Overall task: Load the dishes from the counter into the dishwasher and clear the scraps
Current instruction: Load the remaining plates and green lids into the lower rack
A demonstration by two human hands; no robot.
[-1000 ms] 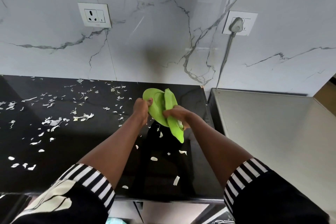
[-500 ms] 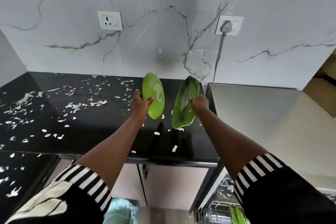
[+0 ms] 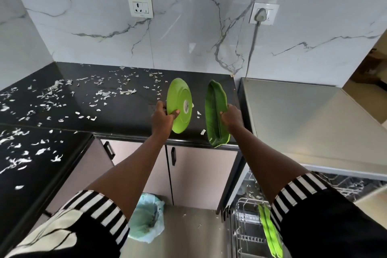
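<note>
Plate and tray being held on edge, frame centre.
Plate rim is being gripped by left hand, tray rim by right hand, above counter; scraps scattered left.

Bright, sharp — wall glare, fisheye edges
</note>
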